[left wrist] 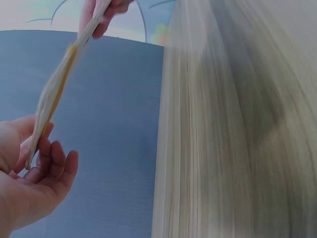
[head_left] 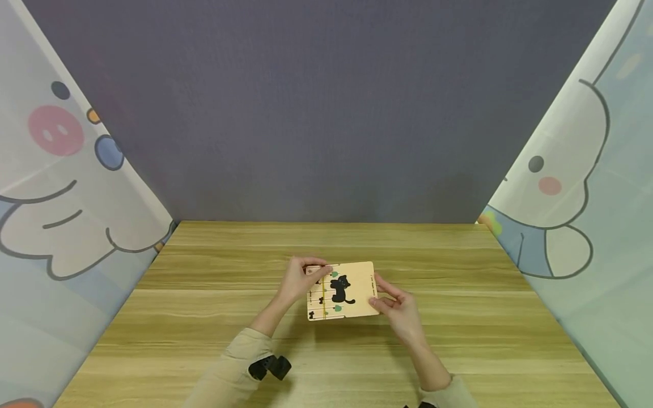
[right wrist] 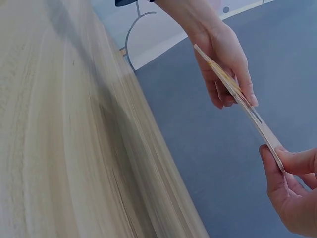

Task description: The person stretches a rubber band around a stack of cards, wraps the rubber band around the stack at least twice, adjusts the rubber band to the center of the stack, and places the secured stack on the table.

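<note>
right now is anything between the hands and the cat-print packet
Nothing visible: the left hand and right hand pinch the cat-print packet directly, toward opposite ends. The yellow band across it blocks neither.

— Item?
— Thin cream rectangular pack [head_left: 343, 290], rounded corners, black-cat print, small green motifs
— Fastening?
— Narrow yellow band [head_left: 323, 300], crosswise near one end
— Position?
— Held aloft, tilted, cat side facing the head camera

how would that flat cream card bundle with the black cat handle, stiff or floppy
The cream card bundle is probably fairly stiff: edge-on it looks nearly straight. It seems light, since the left hand and right hand hold it up by its edges. The thin yellow band may keep its layers together.
</note>
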Motion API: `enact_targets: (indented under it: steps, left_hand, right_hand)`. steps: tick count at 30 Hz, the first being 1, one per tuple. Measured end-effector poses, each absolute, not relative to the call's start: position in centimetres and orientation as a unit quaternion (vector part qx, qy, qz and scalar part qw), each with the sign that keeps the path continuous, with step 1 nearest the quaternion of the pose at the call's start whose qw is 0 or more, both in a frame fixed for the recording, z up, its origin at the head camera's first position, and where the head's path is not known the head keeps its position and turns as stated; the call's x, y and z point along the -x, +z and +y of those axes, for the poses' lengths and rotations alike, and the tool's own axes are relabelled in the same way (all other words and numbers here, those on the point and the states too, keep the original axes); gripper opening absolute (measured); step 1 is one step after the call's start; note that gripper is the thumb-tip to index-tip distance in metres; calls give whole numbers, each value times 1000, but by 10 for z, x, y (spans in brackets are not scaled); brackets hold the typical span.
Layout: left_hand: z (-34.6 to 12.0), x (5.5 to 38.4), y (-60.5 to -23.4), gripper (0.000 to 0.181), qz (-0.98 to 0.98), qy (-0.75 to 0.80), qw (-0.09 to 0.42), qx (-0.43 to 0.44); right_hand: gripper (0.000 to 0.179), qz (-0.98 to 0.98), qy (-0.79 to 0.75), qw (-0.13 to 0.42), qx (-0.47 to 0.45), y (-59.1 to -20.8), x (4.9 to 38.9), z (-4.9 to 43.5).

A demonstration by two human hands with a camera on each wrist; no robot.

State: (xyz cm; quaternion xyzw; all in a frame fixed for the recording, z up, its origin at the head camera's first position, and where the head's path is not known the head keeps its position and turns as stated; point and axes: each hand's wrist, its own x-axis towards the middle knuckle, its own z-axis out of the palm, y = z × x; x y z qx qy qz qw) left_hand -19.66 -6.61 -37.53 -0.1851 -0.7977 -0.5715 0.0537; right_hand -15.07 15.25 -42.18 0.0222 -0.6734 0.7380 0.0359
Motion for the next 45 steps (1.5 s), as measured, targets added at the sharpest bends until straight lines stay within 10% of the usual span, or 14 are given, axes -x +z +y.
enact_targets:
  steps: [10,25,45]
  left_hand:
    - [-75,197,-373,19,-783,-587,59,199]
    - [-74,202,-395,16,-781,-589,9,205]
    - [-82,195,-376,17,-778,-587,-1,223]
  right_hand:
    - [54,-645,753,69,-108,-496,179,177]
    - [49,-654,753,53,-59,-426,142,147]
    - [51,-657,753,37,5,-423,142,149]
